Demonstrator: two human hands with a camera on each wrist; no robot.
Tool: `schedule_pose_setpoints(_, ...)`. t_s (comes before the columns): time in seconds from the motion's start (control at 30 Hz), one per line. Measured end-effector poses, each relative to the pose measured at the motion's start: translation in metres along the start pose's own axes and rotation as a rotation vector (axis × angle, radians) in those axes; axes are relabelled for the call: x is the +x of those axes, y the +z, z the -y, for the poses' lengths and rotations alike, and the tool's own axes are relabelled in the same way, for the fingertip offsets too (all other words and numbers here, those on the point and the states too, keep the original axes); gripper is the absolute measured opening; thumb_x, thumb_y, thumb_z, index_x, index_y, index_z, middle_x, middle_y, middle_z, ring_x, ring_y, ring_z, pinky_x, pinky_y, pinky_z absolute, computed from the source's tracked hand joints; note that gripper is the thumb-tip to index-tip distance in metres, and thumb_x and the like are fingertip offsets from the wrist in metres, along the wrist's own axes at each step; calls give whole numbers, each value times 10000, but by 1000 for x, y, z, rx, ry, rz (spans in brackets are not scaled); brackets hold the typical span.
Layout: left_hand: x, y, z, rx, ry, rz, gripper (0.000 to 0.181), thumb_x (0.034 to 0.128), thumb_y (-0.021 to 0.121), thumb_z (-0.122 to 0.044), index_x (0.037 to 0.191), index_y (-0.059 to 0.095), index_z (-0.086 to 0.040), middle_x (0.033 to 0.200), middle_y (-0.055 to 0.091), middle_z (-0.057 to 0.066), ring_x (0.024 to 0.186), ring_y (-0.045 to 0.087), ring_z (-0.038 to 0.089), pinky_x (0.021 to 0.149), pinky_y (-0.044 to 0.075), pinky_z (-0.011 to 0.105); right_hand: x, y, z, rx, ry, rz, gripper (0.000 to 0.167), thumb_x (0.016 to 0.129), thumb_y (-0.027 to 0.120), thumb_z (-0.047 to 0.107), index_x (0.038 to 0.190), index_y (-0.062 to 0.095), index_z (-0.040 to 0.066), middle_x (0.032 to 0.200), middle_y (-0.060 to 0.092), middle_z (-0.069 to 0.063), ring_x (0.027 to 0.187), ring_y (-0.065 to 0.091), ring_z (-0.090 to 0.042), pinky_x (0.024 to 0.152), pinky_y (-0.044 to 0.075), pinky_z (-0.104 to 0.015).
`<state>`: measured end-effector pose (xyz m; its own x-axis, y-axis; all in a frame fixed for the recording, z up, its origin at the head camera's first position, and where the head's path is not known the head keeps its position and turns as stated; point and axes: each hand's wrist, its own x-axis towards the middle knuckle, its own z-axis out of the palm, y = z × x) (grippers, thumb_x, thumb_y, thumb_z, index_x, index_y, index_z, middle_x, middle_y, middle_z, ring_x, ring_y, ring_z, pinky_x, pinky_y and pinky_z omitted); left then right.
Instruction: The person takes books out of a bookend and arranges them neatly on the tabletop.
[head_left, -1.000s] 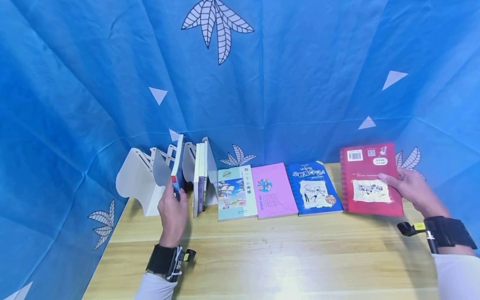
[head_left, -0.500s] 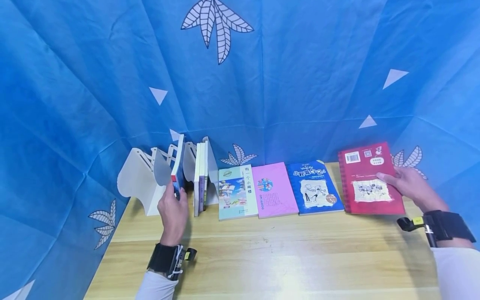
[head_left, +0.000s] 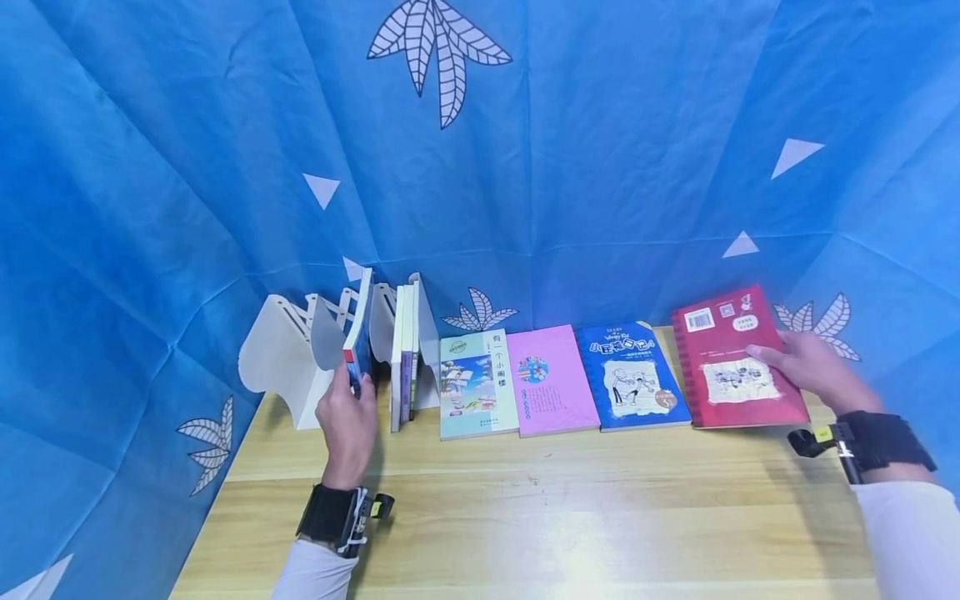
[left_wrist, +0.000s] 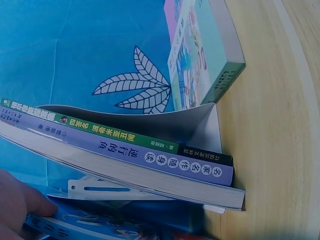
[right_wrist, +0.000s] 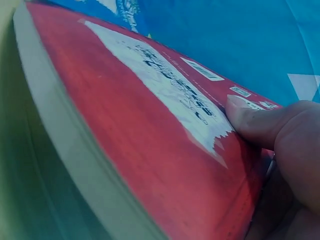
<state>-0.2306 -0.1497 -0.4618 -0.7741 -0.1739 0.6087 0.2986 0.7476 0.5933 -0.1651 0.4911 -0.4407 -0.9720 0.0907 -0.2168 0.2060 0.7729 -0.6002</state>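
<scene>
In the head view my left hand [head_left: 347,425] grips the lower front of a thin blue book [head_left: 359,329], upright in a white folding book rack [head_left: 277,354]. The left wrist view shows only part of that hand, at the blue book's spine [left_wrist: 70,227]. On the right, my right hand [head_left: 821,371] pinches the right edge of a red book [head_left: 723,342], thumb flat on its cover. Its fingers under the book are mostly hidden. The right wrist view shows this red book [right_wrist: 115,100] slanted, its near page edge apart from the tabletop.
Several books stand in the rack's right section, including a purple-spined one [left_wrist: 120,150] and a green-spined one [left_wrist: 110,130]. Lying in a row are a pale green book [head_left: 474,383], a pink book [head_left: 551,383] and a blue cartoon book [head_left: 633,375]. A blue curtain [head_left: 600,150] hangs behind the wooden table [head_left: 525,517].
The red book has turned slightly, its top edge shifting left toward the blue cartoon book, with my right hand moving along. My left hand stays on the upright blue book.
</scene>
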Motion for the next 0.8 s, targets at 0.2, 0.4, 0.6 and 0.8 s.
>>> schedule_pose_setpoints(0.2, 0, 1, 3, -1, 23, -30, 332, 949, 691, 18, 1275, 646, 65, 1152, 726, 327, 1060, 724, 490, 892, 620, 579, 5, 4, 2, -51, -6, -17, 789, 1086, 501, 433, 1499, 294, -207, 857, 724, -116, 724, 665, -191, 641, 534, -301)
schedule_pose_setpoints(0.4, -1, 2, 6, -5, 67, -71, 338, 933, 699, 38, 1268, 663, 54, 1111, 736, 325, 1028, 731, 490, 861, 623, 588, 10, 8, 1, -77, -15, -45, 802, 1080, 524, 418, 1504, 271, -215, 821, 699, -111, 702, 637, -193, 611, 522, -301)
schedule_pose_setpoints(0.6, -3, 2, 9, -10, 80, -101, 291, 911, 714, 57, 1201, 689, 69, 1067, 751, 310, 991, 744, 479, 836, 625, 583, 13, 13, 0, -82, -26, -59, 702, 1079, 533, 391, 1408, 414, -217, 808, 690, -129, 684, 640, -194, 584, 537, -319)
schedule_pose_setpoints(0.8, -4, 1, 10, -13, 93, -110, 277, 909, 720, 51, 1183, 694, 80, 1059, 753, 310, 970, 748, 478, 819, 628, 584, 15, 17, -1, -78, -17, -56, 709, 1083, 520, 406, 1395, 406, -221, 822, 687, -135, 674, 649, -192, 566, 552, -323)
